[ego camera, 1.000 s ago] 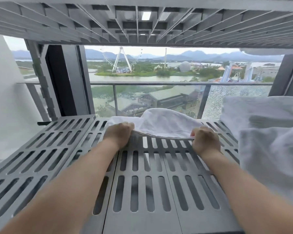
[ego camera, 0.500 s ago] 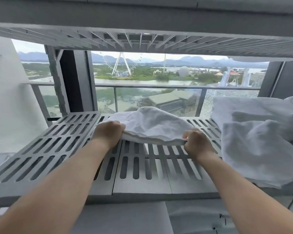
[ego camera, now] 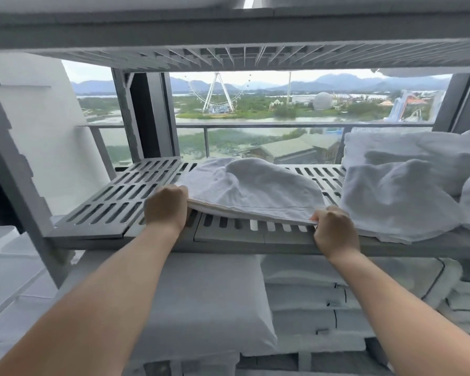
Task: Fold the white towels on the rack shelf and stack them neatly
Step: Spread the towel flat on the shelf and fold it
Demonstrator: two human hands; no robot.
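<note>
Both fists curled tight: left grip (ego camera: pixel 166 206) and right grip (ego camera: pixel 334 229) each pinch a near corner of the towel (ego camera: pixel 255 191), holding that edge just off the slatted shelf (ego camera: pixel 114 199). A crumpled pile (ego camera: pixel 396 196) sits just right of it.

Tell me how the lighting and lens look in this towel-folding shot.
Head view: soft daylight from the window behind, no harsh glare; the towel, left hand and right hand are sharp; the wide lens slants the rack post; linen below looks smeared, blocky.
</note>
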